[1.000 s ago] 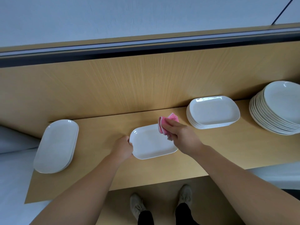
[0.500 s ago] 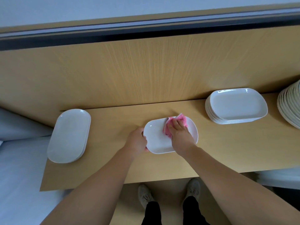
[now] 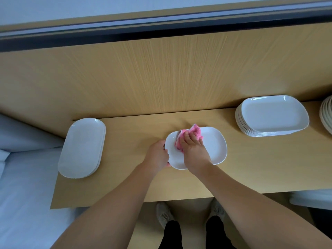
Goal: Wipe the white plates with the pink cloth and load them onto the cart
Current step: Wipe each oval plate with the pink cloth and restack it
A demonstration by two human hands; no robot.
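One white rounded-rectangular plate lies on the light wooden table | left hand clamps its left rim, fingers curled | right hand presses the crumpled pink cloth onto its far-left part, fingers together, bent over it | stack of white oval plates at left, stack of white rectangular plates at right.

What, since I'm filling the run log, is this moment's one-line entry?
step: wiping | left hand: grips plate edge | right hand: holds pink cloth against plate | plate: on wooden counter
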